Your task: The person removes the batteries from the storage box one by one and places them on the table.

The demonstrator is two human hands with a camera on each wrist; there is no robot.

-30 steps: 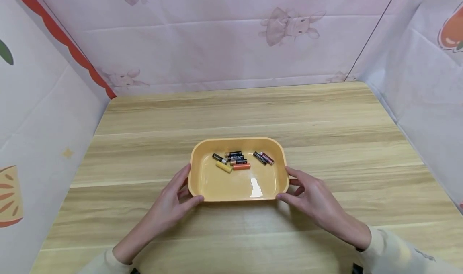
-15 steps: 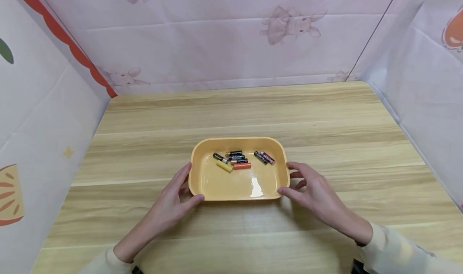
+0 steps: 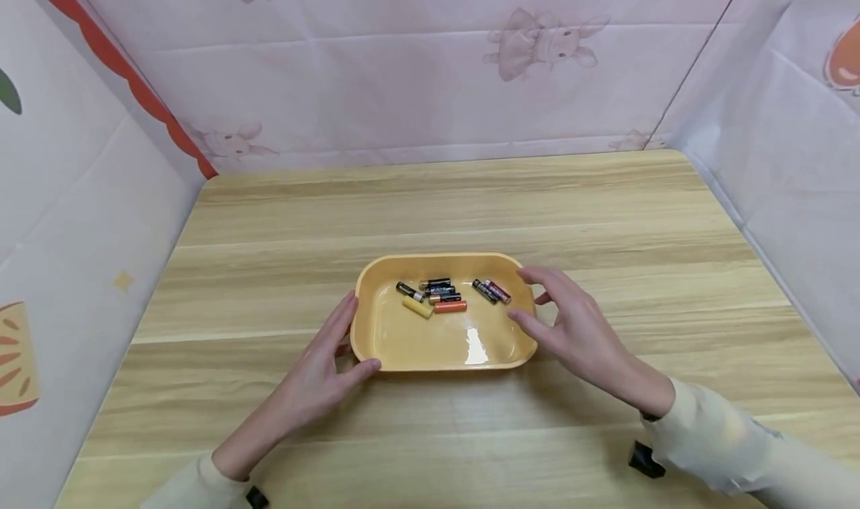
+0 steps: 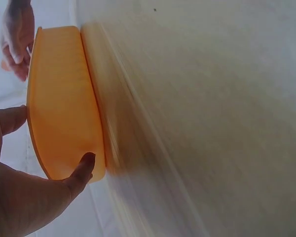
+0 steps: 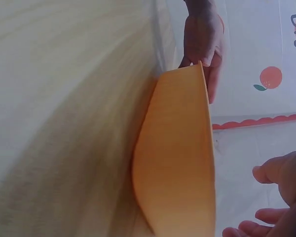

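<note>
A shallow yellow plastic tray (image 3: 403, 346) with rounded corners stands on the table. Several batteries lie loose in it: a yellow one (image 3: 418, 307), an orange one (image 3: 450, 307), some dark ones (image 3: 440, 290), and on the right a maroon battery (image 3: 498, 292) beside a black one (image 3: 484, 291). My left hand (image 3: 321, 369) holds the tray's front left corner, thumb at the front and fingers along the left side. Above the right rim hovers my right hand (image 3: 571, 328), thumb and fingers spread, holding nothing. In the right wrist view this hand (image 5: 283, 197) is apart from the tray wall (image 5: 177, 153).
The wood-grain table (image 3: 295, 225) extends around the tray on all sides. A pink patterned cloth (image 3: 403, 91) hangs behind it, and white printed cloths (image 3: 74, 218) stand at both sides. Black wrist mounts (image 3: 646, 460) show near the sleeves.
My right hand has let go of the tray's right end and risen up and inward over the rim. The left hand, tray and batteries stay nearly where they were.
</note>
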